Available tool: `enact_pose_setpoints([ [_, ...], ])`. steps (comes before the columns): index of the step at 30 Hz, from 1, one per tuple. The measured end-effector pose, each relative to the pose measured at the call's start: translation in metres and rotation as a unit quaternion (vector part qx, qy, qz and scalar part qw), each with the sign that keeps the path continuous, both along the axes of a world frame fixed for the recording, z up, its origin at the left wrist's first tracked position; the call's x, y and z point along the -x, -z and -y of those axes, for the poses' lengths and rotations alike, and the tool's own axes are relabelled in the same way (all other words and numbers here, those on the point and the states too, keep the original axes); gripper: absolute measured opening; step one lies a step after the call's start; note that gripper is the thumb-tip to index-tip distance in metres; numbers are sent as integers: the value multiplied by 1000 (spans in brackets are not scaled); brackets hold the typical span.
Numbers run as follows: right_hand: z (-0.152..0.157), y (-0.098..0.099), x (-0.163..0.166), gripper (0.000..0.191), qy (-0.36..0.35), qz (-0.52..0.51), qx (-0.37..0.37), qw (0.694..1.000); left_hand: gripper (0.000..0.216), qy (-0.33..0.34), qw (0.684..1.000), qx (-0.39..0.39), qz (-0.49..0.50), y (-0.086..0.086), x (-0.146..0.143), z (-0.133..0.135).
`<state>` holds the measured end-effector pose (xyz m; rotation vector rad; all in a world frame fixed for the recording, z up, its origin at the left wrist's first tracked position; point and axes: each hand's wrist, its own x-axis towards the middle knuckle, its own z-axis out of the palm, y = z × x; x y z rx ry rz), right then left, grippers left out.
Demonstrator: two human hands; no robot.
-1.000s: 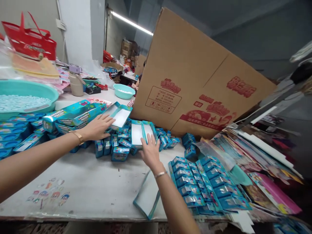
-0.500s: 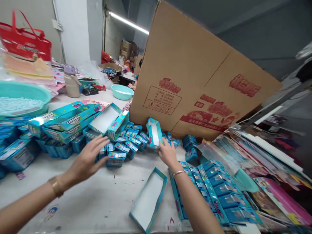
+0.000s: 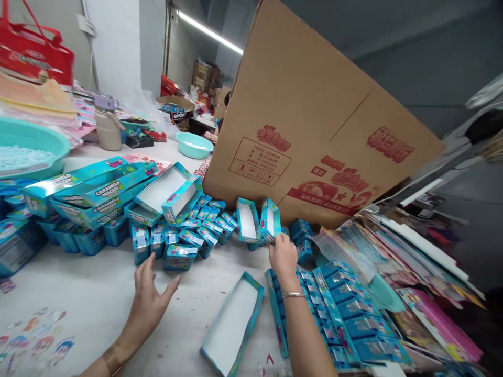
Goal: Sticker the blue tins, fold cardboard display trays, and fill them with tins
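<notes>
My right hand pinches the lower edge of a small empty blue tray, tilted up on its side. A second empty blue tray leans just left of it. My left hand hovers flat over the table with fingers spread, holding nothing, a little short of a pile of small blue boxes. An empty long blue tray lies on the table between my arms. Under my right forearm sits a filled tray of small blue boxes.
A big brown carton leans behind the pile. Stacked long blue boxes and open trays lie at left, with a teal basin beyond. Printed sheets spread at right. Stickers dot the table's near left.
My left hand pulled back from the stacked trays toward me and now hovers open. My right hand lifted a small tray from the pile and shifted it right.
</notes>
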<state>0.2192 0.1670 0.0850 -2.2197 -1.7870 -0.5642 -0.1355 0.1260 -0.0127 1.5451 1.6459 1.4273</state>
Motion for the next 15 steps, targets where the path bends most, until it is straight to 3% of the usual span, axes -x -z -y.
enact_pose_setpoints([
  [5, -5, 13, -22, 32, -2, -29, 45, 999, 103, -56, 997, 49, 28, 18, -18, -11],
  [7, -2, 16, -11, 41, -39, -56, -10, 998, 106, -83, 995, 39, 25, 20, -29, -11],
  [9, 1, 22, 18, 41, -131, -150, -97, 975, 111, -116, 993, 30, 21, 18, -41, -10],
  [11, 3, 33, 59, 37, -233, -322, -124, 909, 116, -151, 988, 28, 20, 15, -54, -10],
  [12, 1, 41, 81, 37, -257, -423, -92, 864, 119, -165, 986, 28, 19, 14, -60, -11],
  [15, -17, 65, 140, 55, -185, -687, -38, 701, 123, -185, 983, 15, 8, 11, -76, -16],
])
